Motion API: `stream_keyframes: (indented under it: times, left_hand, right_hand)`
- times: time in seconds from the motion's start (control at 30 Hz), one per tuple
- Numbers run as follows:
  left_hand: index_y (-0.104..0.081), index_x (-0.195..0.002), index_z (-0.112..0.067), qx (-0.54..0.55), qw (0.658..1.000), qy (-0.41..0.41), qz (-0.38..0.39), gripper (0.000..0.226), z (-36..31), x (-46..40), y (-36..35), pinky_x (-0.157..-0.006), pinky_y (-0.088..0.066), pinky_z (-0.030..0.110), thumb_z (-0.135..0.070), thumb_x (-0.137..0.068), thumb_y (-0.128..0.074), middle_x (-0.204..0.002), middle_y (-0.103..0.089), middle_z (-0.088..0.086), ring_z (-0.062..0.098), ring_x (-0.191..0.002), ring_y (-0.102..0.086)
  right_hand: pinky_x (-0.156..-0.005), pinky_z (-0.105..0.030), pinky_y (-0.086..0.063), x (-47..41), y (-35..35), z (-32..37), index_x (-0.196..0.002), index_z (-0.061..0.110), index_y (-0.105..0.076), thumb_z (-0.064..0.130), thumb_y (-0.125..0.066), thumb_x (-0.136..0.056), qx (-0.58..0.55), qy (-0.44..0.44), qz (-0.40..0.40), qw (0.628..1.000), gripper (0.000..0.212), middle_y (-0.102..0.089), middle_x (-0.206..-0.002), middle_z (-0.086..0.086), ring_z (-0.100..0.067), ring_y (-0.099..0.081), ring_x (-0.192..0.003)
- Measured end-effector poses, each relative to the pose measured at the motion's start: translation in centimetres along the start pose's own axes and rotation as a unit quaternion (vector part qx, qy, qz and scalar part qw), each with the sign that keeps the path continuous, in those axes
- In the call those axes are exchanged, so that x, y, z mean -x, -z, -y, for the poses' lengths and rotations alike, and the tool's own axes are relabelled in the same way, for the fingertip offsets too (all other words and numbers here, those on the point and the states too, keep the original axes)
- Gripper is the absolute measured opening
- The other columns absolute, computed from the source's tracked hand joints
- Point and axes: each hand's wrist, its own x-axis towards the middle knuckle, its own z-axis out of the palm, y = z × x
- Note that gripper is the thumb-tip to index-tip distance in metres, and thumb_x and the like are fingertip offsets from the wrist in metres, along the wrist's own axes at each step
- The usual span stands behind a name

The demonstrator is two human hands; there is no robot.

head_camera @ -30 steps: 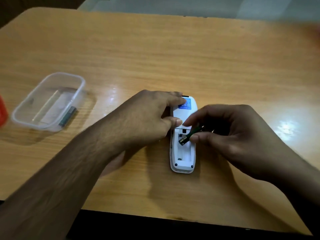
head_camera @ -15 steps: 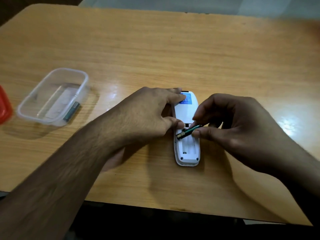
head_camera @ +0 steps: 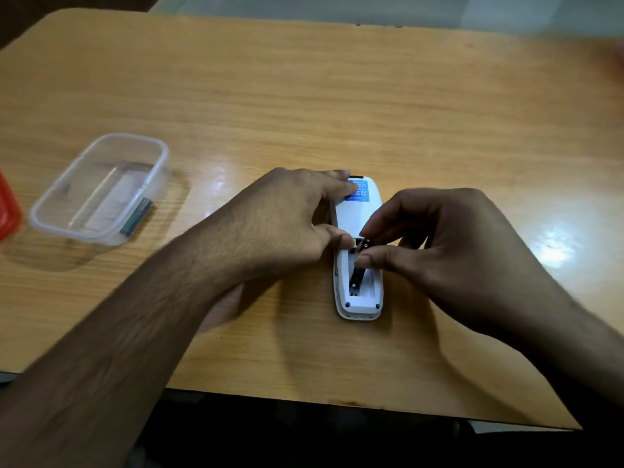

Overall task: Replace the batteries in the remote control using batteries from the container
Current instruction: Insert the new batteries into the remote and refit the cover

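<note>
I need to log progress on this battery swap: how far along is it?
Done: the white remote control lies face down with its battery bay uncovered. In hand: the right hand lowers a dark battery into the bay while the left hand steadies the remote. Left: another dark battery waits in the clear plastic container; no cover is visible.

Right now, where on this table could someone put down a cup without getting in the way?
The far half of the table is bare wood, and so is the stretch right of the right hand. It is crowded around the remote, where the left hand also works, and by the container at left.
</note>
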Motion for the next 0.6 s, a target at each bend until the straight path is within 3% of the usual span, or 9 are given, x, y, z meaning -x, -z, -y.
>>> stream_keyframes:
  times: [0.13,0.3,0.47,0.6]
  left_hand:
    - [-0.047,-0.142,-0.030,-0.001,1.000,0.000,0.003,0.065,-0.1,0.0,0.0,-0.115,-0.027,0.027,-0.029,-0.082,-0.072,-0.152,-0.033,-0.022,0.003,-0.139,-0.032]
    - [-0.045,-0.143,-0.029,-0.013,1.000,0.007,-0.004,0.065,0.1,-0.1,-0.2,-0.114,-0.026,0.026,-0.028,-0.083,-0.071,-0.151,-0.033,-0.023,0.004,-0.140,-0.032]
    - [-0.050,-0.139,-0.032,-0.002,0.999,0.028,-0.017,0.065,0.2,-0.5,-0.5,-0.112,-0.032,0.032,-0.032,-0.079,-0.075,-0.148,-0.038,-0.025,0.007,-0.138,-0.036]
    - [-0.051,-0.137,-0.033,0.012,0.999,0.042,-0.032,0.065,0.3,-0.6,-0.8,-0.111,-0.034,0.033,-0.030,-0.078,-0.076,-0.146,-0.041,-0.026,0.007,-0.136,-0.039]
  right_hand:
    - [-0.050,-0.009,-0.036,0.4,-0.5,0.2,-0.075,0.036,-0.079,0.038,-0.083,-0.066,0.004,0.011,-0.018,1.000,0.010,-0.059,-0.056,0.026,0.000,-0.052,-0.053]
    - [-0.058,-0.013,-0.036,0.7,-0.9,0.3,-0.083,0.035,-0.081,0.039,-0.079,-0.068,0.029,0.029,-0.029,0.999,0.016,-0.057,-0.060,0.022,-0.005,-0.052,-0.062]
    - [-0.067,-0.006,-0.036,1.2,-1.4,0.1,-0.090,0.029,-0.081,0.031,-0.081,-0.074,0.062,0.041,-0.041,0.996,0.016,-0.060,-0.078,0.022,0.016,-0.051,-0.072]
    - [-0.066,-0.006,-0.036,1.5,-1.7,-0.2,-0.095,0.030,-0.080,0.034,-0.079,-0.076,0.069,0.034,-0.035,0.996,0.020,-0.066,-0.091,0.016,0.010,-0.052,-0.074]
